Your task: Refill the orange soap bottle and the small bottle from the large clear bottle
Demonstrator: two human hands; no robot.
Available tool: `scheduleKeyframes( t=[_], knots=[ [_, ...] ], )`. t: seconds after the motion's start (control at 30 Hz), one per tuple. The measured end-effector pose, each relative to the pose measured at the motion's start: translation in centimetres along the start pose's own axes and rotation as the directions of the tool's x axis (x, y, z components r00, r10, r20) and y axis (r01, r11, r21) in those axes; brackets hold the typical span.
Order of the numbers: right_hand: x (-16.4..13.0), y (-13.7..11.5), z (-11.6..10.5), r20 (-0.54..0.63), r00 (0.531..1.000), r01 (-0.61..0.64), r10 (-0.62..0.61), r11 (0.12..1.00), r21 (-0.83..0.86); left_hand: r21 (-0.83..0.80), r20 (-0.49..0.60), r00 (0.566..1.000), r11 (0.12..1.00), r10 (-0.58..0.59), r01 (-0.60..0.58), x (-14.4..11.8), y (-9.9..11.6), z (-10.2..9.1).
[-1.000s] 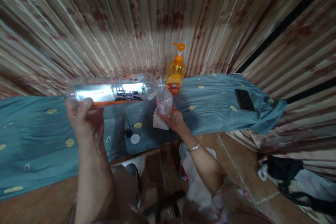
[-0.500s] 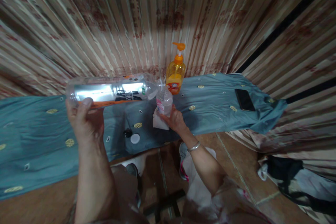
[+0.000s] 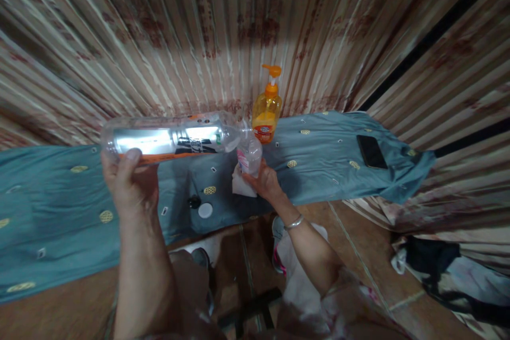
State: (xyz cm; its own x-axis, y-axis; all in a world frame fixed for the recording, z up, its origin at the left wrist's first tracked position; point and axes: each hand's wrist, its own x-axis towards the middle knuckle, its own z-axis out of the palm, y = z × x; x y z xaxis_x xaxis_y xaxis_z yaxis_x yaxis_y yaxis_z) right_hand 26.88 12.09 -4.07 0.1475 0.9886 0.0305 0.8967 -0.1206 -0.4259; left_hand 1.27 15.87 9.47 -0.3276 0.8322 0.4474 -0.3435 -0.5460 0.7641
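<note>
**Pour position held: large bottle tipped over small bottle**

Compared with the frames half a second and one second back, almost no change: large bottle (image 3: 169, 139) horizontal as before, base gripped from below by left hand (image 3: 129, 180), fingers curled round the clear wall, thumb on the near side. Neck pointing right, mouth meeting the top of the small bottle (image 3: 249, 154). Small bottle upright above the table (image 3: 59, 207), raised very slightly, clasped from below and behind by right hand (image 3: 265, 183), fingers closed round its lower half together with a white tissue (image 3: 241, 186). Flow between the two mouths too small to make out. Judged from the steady alignment: transfer in progress, no correction of angle under way.

Nearby on the blue cloth: orange pump bottle (image 3: 266, 111) just behind the small bottle, white cap (image 3: 205, 210) and dark cap (image 3: 194, 202) side by side near the front edge, phone (image 3: 371, 152) well apart to the right
</note>
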Motion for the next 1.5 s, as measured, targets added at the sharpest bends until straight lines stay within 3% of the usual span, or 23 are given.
scheduleKeyframes(
  t=[0.37,0.9,1.3,1.5],
  knots=[
    [0.0,-0.3,0.5,-0.045,0.999,0.015,-0.016,0.999,-0.034,0.011,0.005,1.000,1.000,0.008,-0.008,-0.1,0.0,0.2],
    [-0.2,-1.0,-1.1,0.033,0.999,-0.034,0.032,0.996,0.077,0.053,-0.084,0.995,0.997,-0.056,0.061,-0.7,0.4,0.3],
    [-0.1,-1.0,-0.9,0.009,0.998,-0.059,0.058,0.996,0.061,0.080,-0.127,0.986,0.989,-0.112,0.123,-1.3,0.5,0.2],
    [0.0,-1.0,-0.8,0.002,0.998,-0.063,0.063,0.994,0.090,0.055,-0.151,0.973,0.981,-0.177,0.187,-1.5,0.2,-0.8]
  ],
)
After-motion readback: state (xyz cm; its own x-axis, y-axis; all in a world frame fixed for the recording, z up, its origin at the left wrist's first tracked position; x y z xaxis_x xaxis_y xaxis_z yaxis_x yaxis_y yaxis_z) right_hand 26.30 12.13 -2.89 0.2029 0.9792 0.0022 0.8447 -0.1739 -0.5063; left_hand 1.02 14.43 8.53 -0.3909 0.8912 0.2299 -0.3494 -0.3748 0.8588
